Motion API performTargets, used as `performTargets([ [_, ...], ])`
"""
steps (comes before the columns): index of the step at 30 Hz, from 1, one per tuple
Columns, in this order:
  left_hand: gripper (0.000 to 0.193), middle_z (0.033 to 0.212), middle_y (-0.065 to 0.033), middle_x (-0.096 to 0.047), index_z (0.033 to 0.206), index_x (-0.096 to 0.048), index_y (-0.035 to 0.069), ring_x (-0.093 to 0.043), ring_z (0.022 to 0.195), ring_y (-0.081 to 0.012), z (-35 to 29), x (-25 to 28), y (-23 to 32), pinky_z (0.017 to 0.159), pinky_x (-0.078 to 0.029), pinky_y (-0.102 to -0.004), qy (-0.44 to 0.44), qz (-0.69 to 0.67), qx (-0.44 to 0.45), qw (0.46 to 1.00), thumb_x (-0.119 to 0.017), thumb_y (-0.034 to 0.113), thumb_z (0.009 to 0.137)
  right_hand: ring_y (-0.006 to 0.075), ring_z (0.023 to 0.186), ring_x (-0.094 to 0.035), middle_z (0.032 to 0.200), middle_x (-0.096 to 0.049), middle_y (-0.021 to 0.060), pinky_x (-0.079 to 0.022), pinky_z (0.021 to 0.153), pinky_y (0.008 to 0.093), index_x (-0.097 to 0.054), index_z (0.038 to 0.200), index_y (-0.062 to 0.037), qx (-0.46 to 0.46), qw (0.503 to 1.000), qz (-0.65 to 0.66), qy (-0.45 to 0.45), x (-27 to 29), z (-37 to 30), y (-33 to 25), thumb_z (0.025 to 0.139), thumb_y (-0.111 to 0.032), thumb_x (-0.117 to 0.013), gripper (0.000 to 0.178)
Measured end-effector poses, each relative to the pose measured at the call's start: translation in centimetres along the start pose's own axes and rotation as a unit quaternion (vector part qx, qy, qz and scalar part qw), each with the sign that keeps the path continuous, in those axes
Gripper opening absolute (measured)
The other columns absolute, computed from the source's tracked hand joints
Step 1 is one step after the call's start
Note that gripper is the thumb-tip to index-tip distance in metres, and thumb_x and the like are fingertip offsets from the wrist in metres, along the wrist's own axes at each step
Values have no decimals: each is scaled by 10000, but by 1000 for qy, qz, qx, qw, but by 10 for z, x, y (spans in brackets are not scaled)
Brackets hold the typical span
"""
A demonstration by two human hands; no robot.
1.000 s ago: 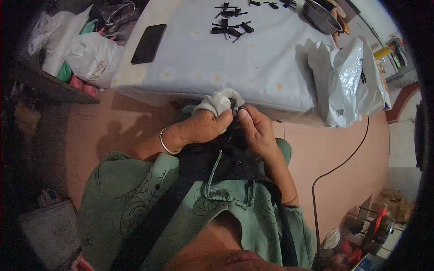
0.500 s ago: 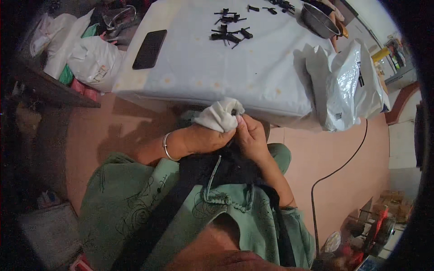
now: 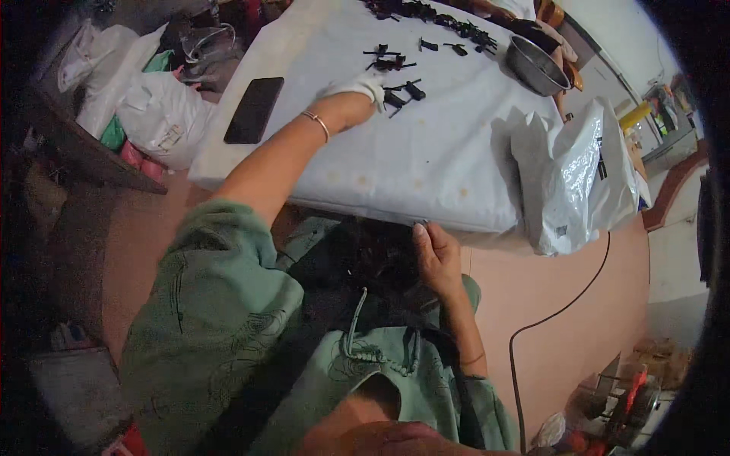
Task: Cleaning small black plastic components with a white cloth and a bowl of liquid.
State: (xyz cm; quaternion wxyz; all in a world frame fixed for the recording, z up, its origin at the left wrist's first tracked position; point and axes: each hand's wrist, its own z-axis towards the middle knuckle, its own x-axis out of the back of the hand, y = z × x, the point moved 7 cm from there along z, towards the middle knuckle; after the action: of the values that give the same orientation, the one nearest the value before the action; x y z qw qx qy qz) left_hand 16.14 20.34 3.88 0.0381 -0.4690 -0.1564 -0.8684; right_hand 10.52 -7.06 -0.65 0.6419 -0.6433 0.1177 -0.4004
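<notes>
My left hand [image 3: 353, 105] reaches out over the table to a small cluster of black plastic pieces [image 3: 411, 90]. White fabric [image 3: 363, 86] covers its fingers; whether this is a glove or a cloth I cannot tell, and the fingertips are hidden. My right hand [image 3: 439, 258] stays low at the table's front edge, over my lap. Its thumb and forefinger are pinched together, with a tiny dark tip between them too small to name. Another pair of black pieces [image 3: 390, 59] lies just beyond my left hand.
A white cloth covers the table [image 3: 365, 167]. On it are a black phone [image 3: 255, 111], a heap of black pieces [image 3: 437, 17], a metal bowl [image 3: 536, 67] and a white plastic bag [image 3: 570, 182]. Another person's arm shows behind the bowl. A black cable [image 3: 551, 308] crosses the floor.
My left hand has left my right hand and moved forward with the white fabric onto the table, by the black pieces. The right hand remains near the edge. The view has tilted up slightly.
</notes>
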Motion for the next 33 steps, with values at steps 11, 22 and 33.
performTargets([
  [11, 265, 911, -138, -583, 1012, -576, 93, -551, 822, -317, -73, 18, 71, 756, -450, -345, -94, -104, -81, 987, -497, 124, 762, 58, 614, -381, 615, -438, -11, -350, 541, 220, -527, 778, 16, 14, 995, -34, 95, 17, 15, 15, 880, -180, -509, 222],
  [22, 237, 858, -173, -592, 942, -595, 33, -549, 808, -340, -89, 37, 38, 747, -434, -386, -4, -245, -13, 969, -537, 191, 775, 309, 545, -550, 697, -591, 166, -428, 501, 383, -531, 784, -16, 126, 933, -308, 136, -4, 58, -27, 814, -237, -570, 226],
  [33, 222, 924, -144, -585, 996, -563, 19, -559, 841, -269, -141, 72, 32, 747, -446, -312, 57, -170, -34, 983, -524, 105, 795, 229, 550, -541, 629, -550, 96, -415, 514, 342, -555, 779, -45, 86, 955, -230, 167, 6, 75, -9, 823, -153, -533, 119],
])
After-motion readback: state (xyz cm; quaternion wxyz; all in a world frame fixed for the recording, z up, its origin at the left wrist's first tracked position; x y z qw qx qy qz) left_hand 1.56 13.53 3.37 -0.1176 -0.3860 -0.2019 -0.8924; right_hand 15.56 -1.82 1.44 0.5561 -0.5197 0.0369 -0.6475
